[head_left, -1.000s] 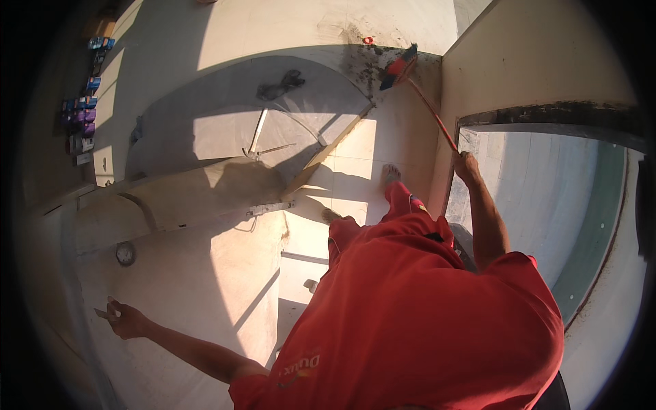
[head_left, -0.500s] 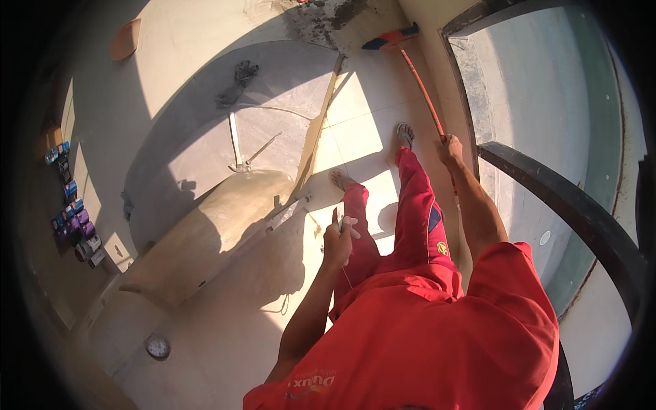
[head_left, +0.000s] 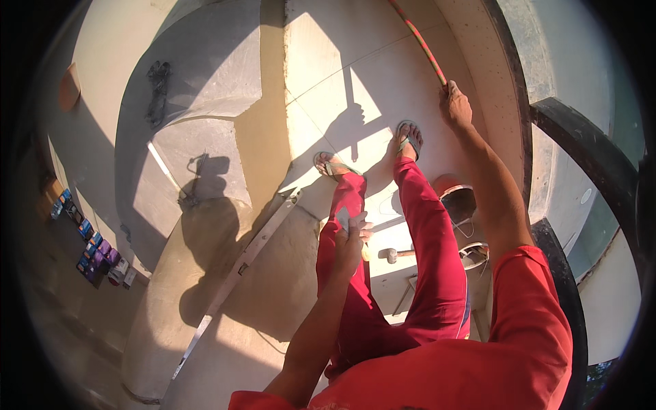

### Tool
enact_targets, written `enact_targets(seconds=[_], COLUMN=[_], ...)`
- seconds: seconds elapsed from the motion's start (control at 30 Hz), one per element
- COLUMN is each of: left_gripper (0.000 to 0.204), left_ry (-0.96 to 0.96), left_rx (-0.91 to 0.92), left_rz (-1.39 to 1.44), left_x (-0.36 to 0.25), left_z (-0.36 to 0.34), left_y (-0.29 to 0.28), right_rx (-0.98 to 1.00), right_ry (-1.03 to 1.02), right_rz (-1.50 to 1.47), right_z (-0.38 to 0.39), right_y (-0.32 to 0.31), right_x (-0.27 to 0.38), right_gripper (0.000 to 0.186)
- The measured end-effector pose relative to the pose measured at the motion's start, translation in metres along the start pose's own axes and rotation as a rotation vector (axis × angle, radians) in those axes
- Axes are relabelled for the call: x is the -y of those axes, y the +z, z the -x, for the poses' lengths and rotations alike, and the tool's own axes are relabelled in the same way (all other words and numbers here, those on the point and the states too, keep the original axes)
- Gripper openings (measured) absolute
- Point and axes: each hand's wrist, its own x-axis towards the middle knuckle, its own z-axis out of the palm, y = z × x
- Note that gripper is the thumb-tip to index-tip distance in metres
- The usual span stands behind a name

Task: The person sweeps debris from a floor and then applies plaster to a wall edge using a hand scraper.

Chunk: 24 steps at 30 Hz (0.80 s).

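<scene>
My right hand (head_left: pixel 455 106) is closed round the red striped pole (head_left: pixel 420 44) of a broom, gripping it near its end. The pole runs up and out past the top edge, so the broom head is out of view. Held low in front of my left thigh, my left hand (head_left: pixel 350 247) is closed on a small tool with a flat grey blade (head_left: pixel 343 218), which looks like a putty knife. A pale yellowish bit, perhaps its handle, shows beside the fingers. Both sandalled feet stand on sunlit tiles (head_left: pixel 311 65).
A long spirit level (head_left: pixel 236 270) lies aslant at my left. Behind my right leg are a bucket (head_left: pixel 456 198), a second container (head_left: pixel 473 255) and a mallet (head_left: pixel 396 255). Dark crumpled cloth (head_left: pixel 158 92) lies on the grey sheet (head_left: pixel 198 61). Small boxes (head_left: pixel 92 253) stand far left; dark framing (head_left: pixel 581 160) bounds the right.
The view has shifted, and the broom head has left the picture at the top. Buckets and a mallet now show behind my legs. Both hands keep their hold.
</scene>
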Motion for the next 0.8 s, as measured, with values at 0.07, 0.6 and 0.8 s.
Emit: enact_targets(seconds=[0.07,0.6,0.8], left_gripper=[0.051,0.059,0.064], left_ry=[0.04,0.453,0.549], left_rx=[0.003,-0.063,-0.002], left_rz=[0.006,-0.108,-0.153], left_x=[0.008,-0.042,-0.128], left_z=[-0.036,-0.183,-0.186], left_y=[0.018,-0.007,-0.029], right_rx=[0.019,0.209,0.809], right_ry=[0.042,-0.26,-0.132], right_rz=[0.091,-0.375,-0.998], right_z=[-0.036,0.027,0.184], right_y=[0.03,0.138,0.1], right_x=[-0.028,0.04,0.173], right_gripper=[0.03,0.052,0.048])
